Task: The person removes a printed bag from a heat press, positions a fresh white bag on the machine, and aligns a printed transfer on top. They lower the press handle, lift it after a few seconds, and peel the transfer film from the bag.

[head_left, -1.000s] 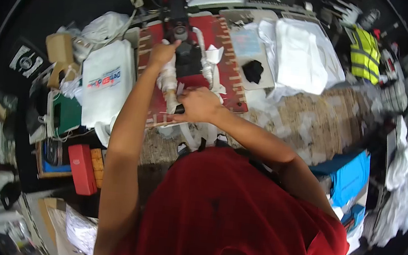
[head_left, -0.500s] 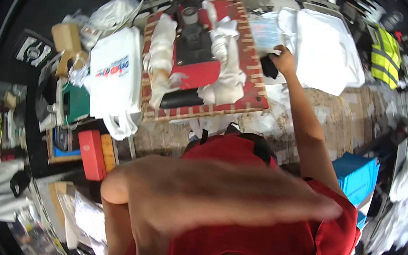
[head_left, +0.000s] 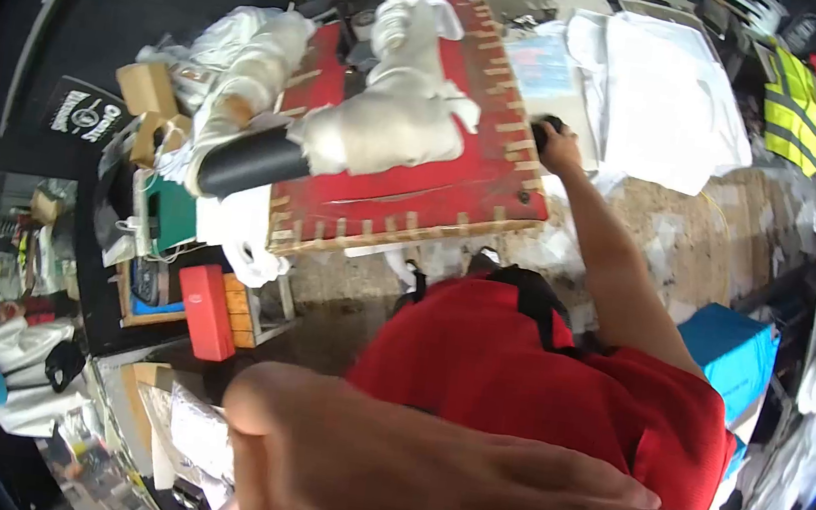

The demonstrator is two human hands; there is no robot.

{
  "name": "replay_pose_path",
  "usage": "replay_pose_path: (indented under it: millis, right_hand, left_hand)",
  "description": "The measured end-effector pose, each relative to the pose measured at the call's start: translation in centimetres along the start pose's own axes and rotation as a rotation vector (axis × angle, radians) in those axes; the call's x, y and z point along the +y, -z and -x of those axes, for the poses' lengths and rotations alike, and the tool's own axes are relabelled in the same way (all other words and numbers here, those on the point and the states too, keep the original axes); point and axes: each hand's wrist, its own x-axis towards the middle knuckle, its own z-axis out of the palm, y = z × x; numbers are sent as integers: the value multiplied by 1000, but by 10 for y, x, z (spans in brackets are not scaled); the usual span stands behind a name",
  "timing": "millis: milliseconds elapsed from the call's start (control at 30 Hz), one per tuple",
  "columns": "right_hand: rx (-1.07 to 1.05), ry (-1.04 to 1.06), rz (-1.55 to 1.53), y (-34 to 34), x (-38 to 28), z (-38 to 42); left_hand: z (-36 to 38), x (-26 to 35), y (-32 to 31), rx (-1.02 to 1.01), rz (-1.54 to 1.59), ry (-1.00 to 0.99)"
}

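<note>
at the right edge of the red press plate, on the cluttered table, the right hand clenches a small black cloth piece, probably light, soft and best pinched at its edge, while the left hand looms blurred, fingers spread, empty.

Cloth-wrapped press handle with black grip swung left and up, away from right hand, red flat press platen now uncovered, right hand now gripping small black fabric piece, left hand dropped lower, close to camera.

Left hand blurred, cut by bottom edge; grasp unclear.
</note>
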Motion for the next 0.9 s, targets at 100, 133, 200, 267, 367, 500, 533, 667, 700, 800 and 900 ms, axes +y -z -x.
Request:
replay_pose_path:
  millis: [100,133,200,267,367,500,533,667,700,800,900]
  right_hand:
    - [-56,-12,41,13,-2,14]
    - [4,-23,42,14,-2,23]
    - [30,-116,-39,19,-1,41]
    - [27,-124,-43,17,5,57]
    - [212,-53,-253,-15,40,75]
    - [36,-279,-768,-13,46,142]
    - [-24,-395,-1030,-20,54,159]
    - [-143,-672,-1388,-3,48,234]
    - [-141,-717,-1376,11,38,245]
    - [-121,-688,-1471,26,35,253]
    - [-104,-493,-1404,63,9,240]
  left_hand:
    - [-1,9,-6,31,396,108]
    - [7,2,-9,9,483,94]
    - [20,-10,-3,-10,583,77]
    - [24,-16,18,-328,557,76]
    - [24,0,42,-371,470,288]
    - [56,-15,71,-509,147,531]
    - [64,-20,85,-439,-82,626]
    - [159,-73,178,-202,-973,939]
    - [190,-85,204,-154,-1165,1005]
    - [248,-96,246,-88,-1537,1059]
    - [255,-89,247,-106,-1596,1080]
